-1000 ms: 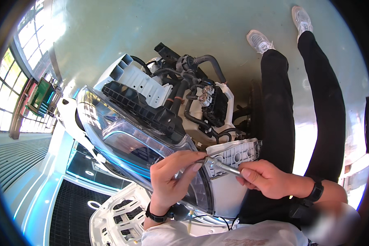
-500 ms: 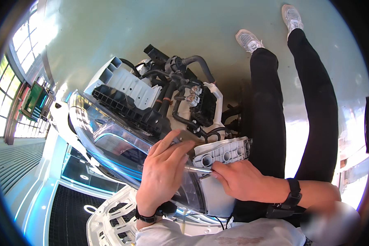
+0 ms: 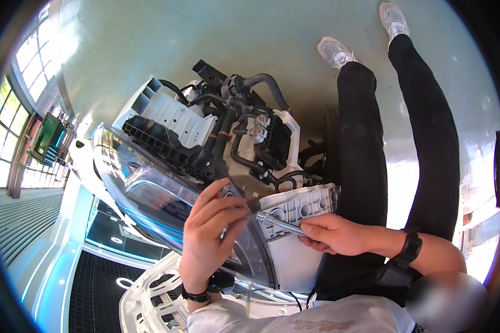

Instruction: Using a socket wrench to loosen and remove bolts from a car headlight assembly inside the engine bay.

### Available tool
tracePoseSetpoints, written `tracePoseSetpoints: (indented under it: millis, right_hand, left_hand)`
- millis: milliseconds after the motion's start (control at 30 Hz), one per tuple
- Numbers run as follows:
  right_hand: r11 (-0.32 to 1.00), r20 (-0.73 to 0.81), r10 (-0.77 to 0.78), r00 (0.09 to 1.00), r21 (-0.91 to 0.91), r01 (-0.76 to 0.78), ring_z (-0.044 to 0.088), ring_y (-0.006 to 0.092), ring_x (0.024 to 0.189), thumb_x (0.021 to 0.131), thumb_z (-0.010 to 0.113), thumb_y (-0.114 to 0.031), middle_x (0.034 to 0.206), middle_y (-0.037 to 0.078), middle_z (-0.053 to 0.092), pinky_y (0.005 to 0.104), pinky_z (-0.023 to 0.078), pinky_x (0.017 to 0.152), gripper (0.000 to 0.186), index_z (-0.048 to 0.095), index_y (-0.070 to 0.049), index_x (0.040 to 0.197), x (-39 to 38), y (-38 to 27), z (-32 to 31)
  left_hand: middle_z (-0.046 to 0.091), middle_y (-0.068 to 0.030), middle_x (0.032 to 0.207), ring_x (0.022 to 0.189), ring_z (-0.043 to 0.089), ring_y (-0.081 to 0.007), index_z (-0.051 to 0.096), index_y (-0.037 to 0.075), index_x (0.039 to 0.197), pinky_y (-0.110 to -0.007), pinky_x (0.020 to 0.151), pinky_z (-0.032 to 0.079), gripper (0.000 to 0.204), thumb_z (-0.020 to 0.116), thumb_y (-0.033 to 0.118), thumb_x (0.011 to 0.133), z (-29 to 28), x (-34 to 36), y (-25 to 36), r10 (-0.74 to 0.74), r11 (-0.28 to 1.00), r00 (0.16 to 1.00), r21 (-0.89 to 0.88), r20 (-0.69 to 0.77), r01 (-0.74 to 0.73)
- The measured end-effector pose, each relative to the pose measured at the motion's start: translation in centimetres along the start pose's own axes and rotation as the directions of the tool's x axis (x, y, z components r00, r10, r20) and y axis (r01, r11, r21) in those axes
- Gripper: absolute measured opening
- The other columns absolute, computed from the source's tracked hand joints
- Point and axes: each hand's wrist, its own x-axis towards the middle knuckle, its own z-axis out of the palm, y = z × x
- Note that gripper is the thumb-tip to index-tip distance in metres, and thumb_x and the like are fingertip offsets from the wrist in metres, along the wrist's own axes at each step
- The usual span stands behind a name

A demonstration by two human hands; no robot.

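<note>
Your right hand (image 3: 333, 234) grips a slim silver metal socket wrench (image 3: 285, 225), head toward ten o'clock, not visibly seated on anything yet. At nine, your left hand (image 3: 204, 232) curls loosely (around anything? I cannot tell), before the curved clear-plastic headlight (image 3: 156, 201), which is in place.

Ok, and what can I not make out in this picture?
All in the head view:
Metal tool: its right end, hidden by the right hand.
Left hand: whether it holds anything; its fingers hide this.
White frame: cut off by the lower edge.
Pale patch, lower right: blurred.
</note>
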Motion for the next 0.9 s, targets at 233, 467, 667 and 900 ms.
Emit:
tracePoseSetpoints:
  millis: [233,467,667,900]
  right_hand:
    - [0.99,-0.043,-0.017,0.999,0.142,0.023,0.029,0.005,0.06,0.108,0.037,-0.037,0.072,-0.005,0.036,0.0198,0.025,0.051,0.036,0.055,-0.007,0.096,-0.4,-0.9,-1.5]
    - [0.992,-0.11,-0.059,0.992,0.109,0.071,0.028,0.0042,0.059,0.107,0.036,-0.037,0.07,-0.005,0.035,0.0196,0.021,0.047,0.036,0.053,-0.008,0.095,-0.7,-0.7,-2.0]
    - [0.988,-0.143,-0.037,0.989,0.143,0.058,0.026,0.0034,0.057,0.107,0.038,-0.039,0.069,-0.006,0.035,0.0193,0.02,0.047,0.037,0.053,-0.008,0.096,-0.5,-0.5,-2.3]
    - [0.995,-0.189,-0.038,0.981,0.085,0.055,0.025,0.0044,0.055,0.107,0.035,-0.039,0.067,-0.005,0.032,0.0209,0.021,0.046,0.037,0.049,-0.007,0.095,-0.2,-0.6,-2.2]
  left_hand:
    - [0.065,-0.0092,0.123,0.126,0.053,-0.0322,0.073,0.008,0.103,-0.046,0.103,0.041,0.029,0.074,0.006,0.074,-1.6,-1.3,-0.2,-0.164,0.949,0.975,0.245,-0.148,0.197]
    - [0.063,-0.0095,0.13,0.135,0.046,-0.0365,0.079,0.022,0.095,-0.057,0.114,0.026,0.038,0.071,0.003,0.063,-1.0,-2.5,0.3,-0.129,0.932,0.987,0.328,-0.099,0.154]
    - [0.061,-0.0097,0.131,0.134,0.046,-0.0393,0.079,0.025,0.095,-0.06,0.113,0.025,0.043,0.07,0.001,0.061,-0.7,-4.3,0.5,-0.09,0.938,0.993,0.328,-0.077,0.11]
    - [0.055,-0.0082,0.138,0.136,0.042,-0.0394,0.072,0.027,0.11,-0.059,0.113,0.024,0.046,0.069,0.012,0.066,0.0,-4.1,1.8,-0.124,0.885,0.992,0.451,-0.017,0.118]
